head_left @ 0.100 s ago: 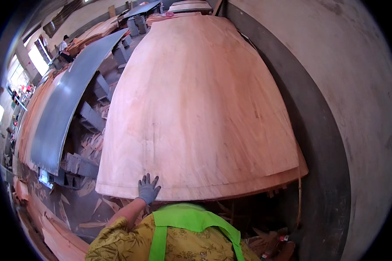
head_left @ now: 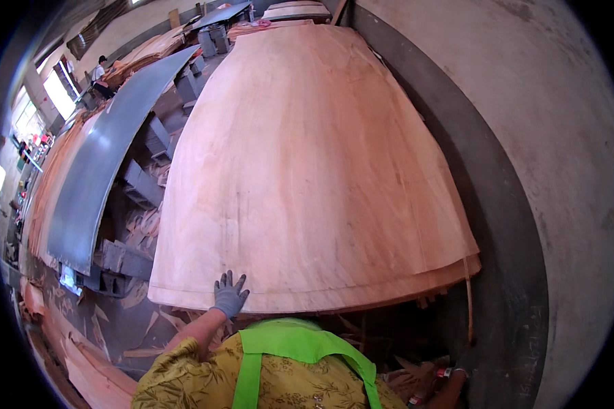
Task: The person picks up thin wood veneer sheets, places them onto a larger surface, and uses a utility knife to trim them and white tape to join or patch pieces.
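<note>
My left hand [head_left: 230,298], in a grey glove, lies flat with spread fingers on the near edge of a large wood veneer sheet [head_left: 300,170]. This pale pinkish sheet covers a stack. At the near right, the lower layer [head_left: 416,281] shows beyond the top sheet's edge. My right hand [head_left: 468,360], low at the right, is dark and blends into the wall, so its fingers are hard to make out. It grips the lower end of a thin wooden stick [head_left: 469,307]. The stick's upper end meets the sheet's near right corner.
A grey wall [head_left: 559,170] with a dark lower band runs close along the right. Left of the stack stand concrete blocks [head_left: 143,184] and a long grey panel [head_left: 116,157]. Veneer scraps [head_left: 143,225] litter the floor. Another person [head_left: 101,75] is far left.
The top sheet's right edge and near right corner have shifted outward to the right, covering more of the layer beneath. My left hand stays flat, nearly in place.
</note>
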The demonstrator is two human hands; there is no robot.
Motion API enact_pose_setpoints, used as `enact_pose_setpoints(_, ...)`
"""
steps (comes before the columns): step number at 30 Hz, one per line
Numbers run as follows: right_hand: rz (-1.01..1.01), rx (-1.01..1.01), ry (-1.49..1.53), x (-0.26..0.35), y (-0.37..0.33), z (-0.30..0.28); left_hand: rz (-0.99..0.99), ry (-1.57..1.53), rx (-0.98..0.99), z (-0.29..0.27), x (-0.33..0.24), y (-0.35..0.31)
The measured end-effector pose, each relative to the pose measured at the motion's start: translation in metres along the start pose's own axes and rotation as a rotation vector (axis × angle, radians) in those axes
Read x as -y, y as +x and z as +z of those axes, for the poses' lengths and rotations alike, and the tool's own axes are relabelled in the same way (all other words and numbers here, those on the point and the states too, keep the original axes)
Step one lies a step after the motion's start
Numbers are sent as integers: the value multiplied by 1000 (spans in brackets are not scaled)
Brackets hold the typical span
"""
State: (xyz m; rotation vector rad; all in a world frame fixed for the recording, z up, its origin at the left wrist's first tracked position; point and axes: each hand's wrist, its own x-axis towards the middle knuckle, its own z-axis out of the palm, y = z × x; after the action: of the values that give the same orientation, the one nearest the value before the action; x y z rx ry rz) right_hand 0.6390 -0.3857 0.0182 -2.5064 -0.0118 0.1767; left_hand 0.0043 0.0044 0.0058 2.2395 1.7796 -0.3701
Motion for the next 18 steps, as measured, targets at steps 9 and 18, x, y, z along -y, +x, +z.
enact_pose_setpoints(9, -374, -47, -181, 137, -39, -9, -1, 10, 30, -1, -4, -7)
enact_pose_setpoints(18, -376, 441, 473, 152, -77, 147, -9, -3, 64, -12, -2, -10)
